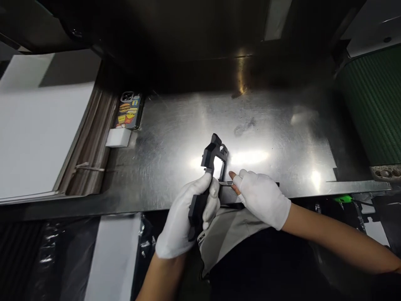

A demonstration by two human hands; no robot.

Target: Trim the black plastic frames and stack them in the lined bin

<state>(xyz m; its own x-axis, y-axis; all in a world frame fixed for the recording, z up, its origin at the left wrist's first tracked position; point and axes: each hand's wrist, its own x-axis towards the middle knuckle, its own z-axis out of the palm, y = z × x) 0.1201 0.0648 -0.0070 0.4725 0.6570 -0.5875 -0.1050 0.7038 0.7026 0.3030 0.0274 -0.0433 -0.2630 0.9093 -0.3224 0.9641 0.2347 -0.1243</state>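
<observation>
A black plastic frame part [216, 152] with an open window in its middle stands tilted over the front of the steel bench. My left hand [188, 209], in a white glove, is closed around its lower portion. In my right hand [261, 196], whose glove leaves the thumb and a fingertip bare, is a slim knife [224, 183] with a thin metal blade. The blade points left and its tip meets or lies very near the part's right side, just below the window; exact contact cannot be made out. Most of the knife's handle is hidden by the hand.
The steel bench top [175, 125] has a dark wall behind it. At left stands a tall stack of white sheets [37, 125], with a patterned phone [128, 110] and a small white block [118, 137] beside it. A green ribbed sheet [376, 104] curves up at right.
</observation>
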